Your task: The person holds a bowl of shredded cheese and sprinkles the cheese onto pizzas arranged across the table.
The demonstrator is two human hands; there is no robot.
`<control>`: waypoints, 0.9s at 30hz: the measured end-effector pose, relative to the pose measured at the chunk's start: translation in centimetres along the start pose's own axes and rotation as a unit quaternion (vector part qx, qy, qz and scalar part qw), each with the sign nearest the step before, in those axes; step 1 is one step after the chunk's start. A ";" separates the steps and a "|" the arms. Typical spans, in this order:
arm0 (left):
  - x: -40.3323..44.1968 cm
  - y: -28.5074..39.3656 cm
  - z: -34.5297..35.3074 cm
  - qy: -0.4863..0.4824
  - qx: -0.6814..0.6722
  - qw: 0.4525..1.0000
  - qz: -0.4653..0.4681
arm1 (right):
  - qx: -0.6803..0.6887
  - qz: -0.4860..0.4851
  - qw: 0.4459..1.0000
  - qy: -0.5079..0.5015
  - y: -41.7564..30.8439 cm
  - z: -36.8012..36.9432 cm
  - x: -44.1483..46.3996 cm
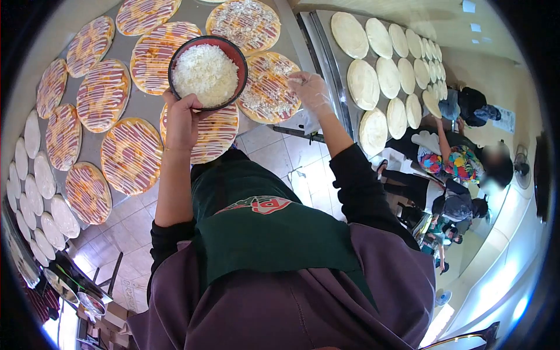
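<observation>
My left hand (182,121) grips a round bowl (242,73), dark outside and red inside, with the thumb over its near rim. White grated cheese (207,71) fills much of it. My right hand (309,92), in a clear plastic glove, is over the right edge of a pizza (268,93) partly covered with the same white shreds. Its fingers are bunched together; whatever they pinch is hidden. Behind it lies another cheese-strewn pizza (244,26). Under the bowl a striped pizza (201,137) is partly covered by my hand and the bowl.
Several pizzas with sauce and pale stripes (131,154) lie on the metal table (149,109). Plain dough rounds (44,175) are at far left. A second table (344,58) on the right carries rows of dough rounds (363,84). People (461,163) stand beyond it.
</observation>
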State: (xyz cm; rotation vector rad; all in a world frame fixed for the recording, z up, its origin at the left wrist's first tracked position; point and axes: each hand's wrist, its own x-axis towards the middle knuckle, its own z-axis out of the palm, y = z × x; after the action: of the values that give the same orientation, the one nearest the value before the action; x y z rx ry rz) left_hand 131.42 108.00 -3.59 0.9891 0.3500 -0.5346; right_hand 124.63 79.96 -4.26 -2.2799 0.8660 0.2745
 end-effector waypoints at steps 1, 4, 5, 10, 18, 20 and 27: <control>-0.2 0.3 -0.3 -0.010 -0.008 1.000 0.007 | -0.046 0.010 0.999 -0.004 -0.7 0.0 0.2; -0.9 0.7 -1.2 -0.008 -0.018 1.000 0.015 | -0.110 -0.100 0.988 0.041 -0.2 1.1 2.2; -1.2 0.8 -1.3 -0.007 -0.028 0.999 0.022 | -0.091 -0.124 0.987 0.043 -0.1 1.4 2.4; -2.4 1.1 -2.3 0.001 -0.041 0.998 0.042 | -0.071 -0.173 0.982 -0.015 -0.9 3.1 2.0; -4.0 0.8 -3.0 0.035 -0.045 0.998 0.037 | -0.096 -0.181 0.977 -0.055 0.5 1.0 -0.4; -4.3 0.6 -3.0 0.035 -0.048 0.997 0.042 | -0.108 -0.121 0.986 -0.030 2.2 0.6 0.8; -5.0 -0.1 -3.2 0.027 -0.068 0.995 0.062 | -0.159 -0.170 0.972 -0.015 3.0 0.0 0.8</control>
State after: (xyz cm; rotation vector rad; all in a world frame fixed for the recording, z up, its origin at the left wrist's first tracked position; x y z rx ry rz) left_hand 127.21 112.01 -2.73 0.8885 0.3652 -0.3680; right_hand 123.21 77.88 -6.12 -2.6637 0.4241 0.3079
